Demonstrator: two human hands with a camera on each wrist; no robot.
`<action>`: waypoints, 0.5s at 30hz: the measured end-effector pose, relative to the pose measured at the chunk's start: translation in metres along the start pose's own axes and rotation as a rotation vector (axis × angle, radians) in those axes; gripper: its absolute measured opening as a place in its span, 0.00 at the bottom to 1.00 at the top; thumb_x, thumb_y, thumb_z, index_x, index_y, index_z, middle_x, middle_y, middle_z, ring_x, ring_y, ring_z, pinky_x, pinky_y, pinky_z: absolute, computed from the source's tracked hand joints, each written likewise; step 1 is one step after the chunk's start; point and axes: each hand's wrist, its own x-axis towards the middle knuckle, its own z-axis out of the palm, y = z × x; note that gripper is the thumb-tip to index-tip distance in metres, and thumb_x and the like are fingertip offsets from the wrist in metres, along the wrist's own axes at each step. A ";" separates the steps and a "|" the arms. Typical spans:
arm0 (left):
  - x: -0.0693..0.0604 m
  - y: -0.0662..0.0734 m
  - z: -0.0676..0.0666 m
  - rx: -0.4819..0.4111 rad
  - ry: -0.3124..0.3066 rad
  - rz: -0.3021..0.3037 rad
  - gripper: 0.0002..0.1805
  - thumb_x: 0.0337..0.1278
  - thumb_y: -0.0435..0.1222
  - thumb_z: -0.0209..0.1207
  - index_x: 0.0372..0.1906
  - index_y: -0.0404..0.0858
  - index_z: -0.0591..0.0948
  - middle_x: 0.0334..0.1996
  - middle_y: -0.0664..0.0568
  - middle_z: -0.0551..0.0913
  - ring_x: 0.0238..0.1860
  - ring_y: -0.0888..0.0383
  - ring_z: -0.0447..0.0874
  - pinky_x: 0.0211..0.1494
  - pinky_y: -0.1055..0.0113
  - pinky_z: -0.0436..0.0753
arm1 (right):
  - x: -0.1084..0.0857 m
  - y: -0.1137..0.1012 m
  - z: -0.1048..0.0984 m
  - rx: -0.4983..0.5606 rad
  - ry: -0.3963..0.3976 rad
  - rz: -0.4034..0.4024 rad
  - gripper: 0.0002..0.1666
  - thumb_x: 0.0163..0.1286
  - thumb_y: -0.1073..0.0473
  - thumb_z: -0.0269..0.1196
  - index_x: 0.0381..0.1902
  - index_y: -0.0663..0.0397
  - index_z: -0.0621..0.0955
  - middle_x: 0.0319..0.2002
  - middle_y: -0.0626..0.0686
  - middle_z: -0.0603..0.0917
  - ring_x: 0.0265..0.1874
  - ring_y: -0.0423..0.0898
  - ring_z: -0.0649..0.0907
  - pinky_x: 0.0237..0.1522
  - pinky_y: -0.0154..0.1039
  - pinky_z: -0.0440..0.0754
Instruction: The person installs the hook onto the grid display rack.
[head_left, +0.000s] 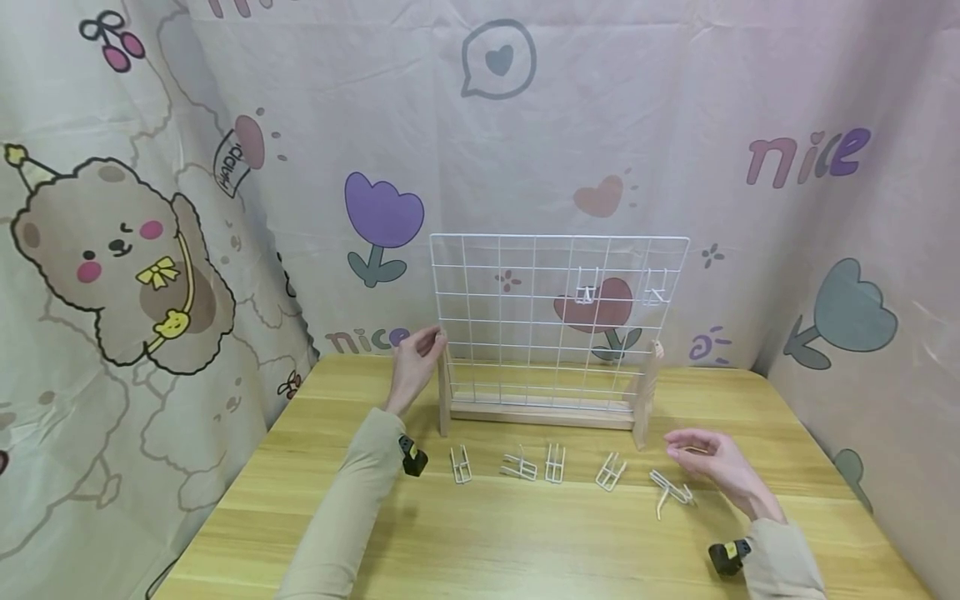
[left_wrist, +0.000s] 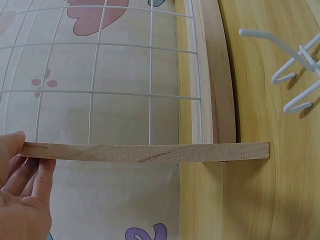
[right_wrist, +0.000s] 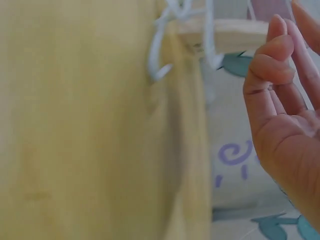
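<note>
A white wire grid panel [head_left: 517,321] stands upright in a wooden stand [head_left: 540,414]. At the left post [left_wrist: 125,152], my left hand [head_left: 414,362] pinches the upper end between thumb and fingers. My right hand [head_left: 716,467] is in the air right of the stand, fingers loosely bent and holding nothing. Nearest to it, a white wire hook [head_left: 672,490] lies on the table. Two similar hooks hang on the grid's upper right: one hook [head_left: 587,287] over the printed heart, another hook [head_left: 656,290] near the right edge.
More white hooks lie in a row before the stand: a hook [head_left: 461,465] at left, a tipped hook [head_left: 520,467], a hook [head_left: 555,463] and a slanted hook [head_left: 611,472]. The wooden table [head_left: 517,542] meets a printed curtain [head_left: 480,150] behind.
</note>
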 end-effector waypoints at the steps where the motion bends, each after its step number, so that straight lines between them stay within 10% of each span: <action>1: 0.000 0.000 0.000 -0.002 0.001 -0.001 0.21 0.70 0.33 0.59 0.63 0.26 0.76 0.62 0.31 0.79 0.64 0.39 0.80 0.69 0.54 0.81 | -0.002 0.003 -0.001 0.014 -0.026 0.012 0.17 0.71 0.63 0.62 0.56 0.62 0.80 0.45 0.35 0.87 0.44 0.34 0.84 0.46 0.32 0.85; 15: -0.001 0.000 0.001 0.007 0.012 -0.014 0.22 0.69 0.34 0.60 0.63 0.28 0.77 0.62 0.33 0.80 0.64 0.40 0.81 0.68 0.56 0.81 | -0.001 0.020 -0.002 0.058 -0.288 0.049 0.20 0.66 0.67 0.64 0.55 0.69 0.78 0.44 0.45 0.86 0.39 0.38 0.84 0.37 0.30 0.84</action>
